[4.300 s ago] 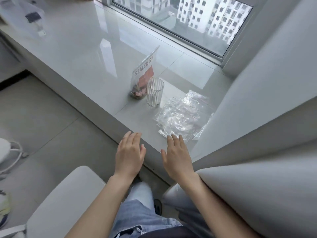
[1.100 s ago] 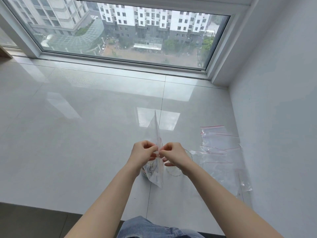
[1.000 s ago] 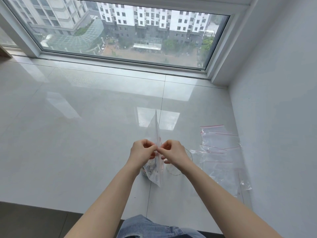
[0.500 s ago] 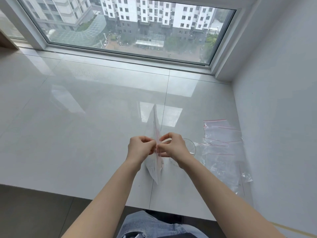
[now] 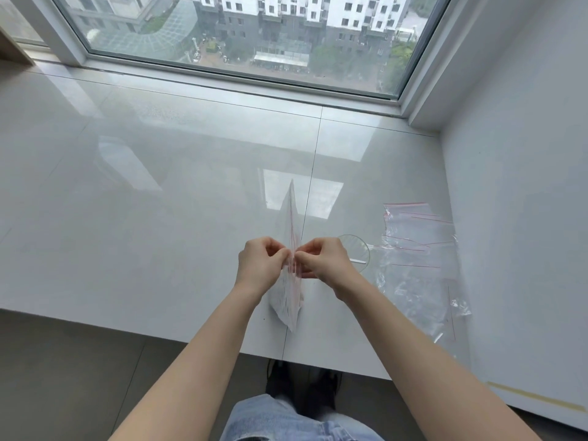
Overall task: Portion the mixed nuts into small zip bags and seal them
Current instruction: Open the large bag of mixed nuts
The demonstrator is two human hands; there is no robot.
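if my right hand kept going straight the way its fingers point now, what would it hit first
The right hand points leftward at the big bag it pinches, so it would push through the bag and probably meet the left hand pinching the other side. Depth is hard to judge.

Upright clear pouch (image 5: 291, 281); flat zip bags (image 5: 416, 259) rightward

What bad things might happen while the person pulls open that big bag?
Both hands, left hand and right hand, pinch the top of the big bag. If it pops open suddenly, nuts might spill onto the sill. The glass cup stands close behind the right hand, so a jerk might knock it over. The bag also sits near the sill's front edge.
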